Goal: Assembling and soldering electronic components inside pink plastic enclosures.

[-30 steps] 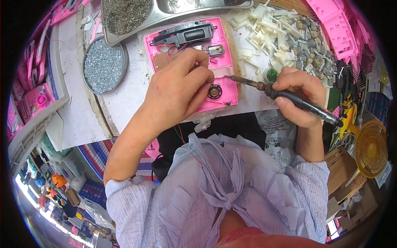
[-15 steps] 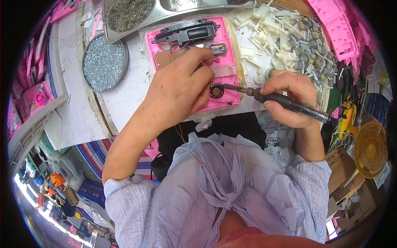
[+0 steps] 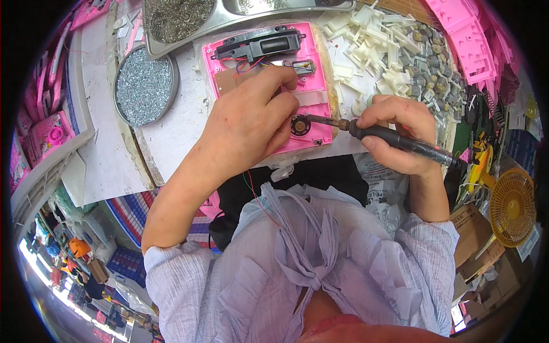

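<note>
A pink plastic housing (image 3: 313, 83) lies on the work table, its inside facing up. Across its far end sits a long black module (image 3: 260, 44), with a brown board (image 3: 229, 82) and coloured wires nearer to me. My left hand (image 3: 243, 114) rests over the left part of the housing, fingers closed together; whatever they pinch is hidden. My right hand (image 3: 400, 134) grips a soldering iron (image 3: 394, 139) by its black handle, tilted with its tip pointing left. That tip is at the edge of a small round black speaker (image 3: 300, 125) in the housing's near right corner.
A round dish of small screws (image 3: 144, 86) stands at left. Beyond the housing is a metal tray (image 3: 229, 26) with small metal parts. White plastic pieces (image 3: 372, 46) and grey parts (image 3: 429, 68) are heaped at right. A yellow fan (image 3: 513, 207) stands at far right.
My right hand and the soldering iron have shifted slightly left. The left hand stays nearly in place over the housing.
</note>
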A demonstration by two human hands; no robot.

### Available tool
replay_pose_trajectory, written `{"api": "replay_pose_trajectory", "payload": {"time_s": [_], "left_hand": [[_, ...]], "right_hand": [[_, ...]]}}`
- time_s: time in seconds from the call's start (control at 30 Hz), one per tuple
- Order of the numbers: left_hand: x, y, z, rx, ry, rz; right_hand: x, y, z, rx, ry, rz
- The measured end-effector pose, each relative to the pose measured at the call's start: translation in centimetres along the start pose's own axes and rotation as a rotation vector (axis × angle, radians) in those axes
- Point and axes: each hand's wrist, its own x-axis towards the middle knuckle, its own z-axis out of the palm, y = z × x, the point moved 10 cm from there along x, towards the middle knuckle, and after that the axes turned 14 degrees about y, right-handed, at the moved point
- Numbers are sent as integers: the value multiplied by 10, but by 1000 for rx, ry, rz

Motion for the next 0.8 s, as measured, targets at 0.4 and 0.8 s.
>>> {"api": "replay_pose_trajectory", "payload": {"time_s": [0.4, 0.8], "left_hand": [[-2, -2, 3, -24, -24, -51], [-12, -3, -14, -13, -24, 68]], "right_hand": [[-9, 2, -20, 60, 97, -30], [-95, 17, -120, 248, 614, 107]]}}
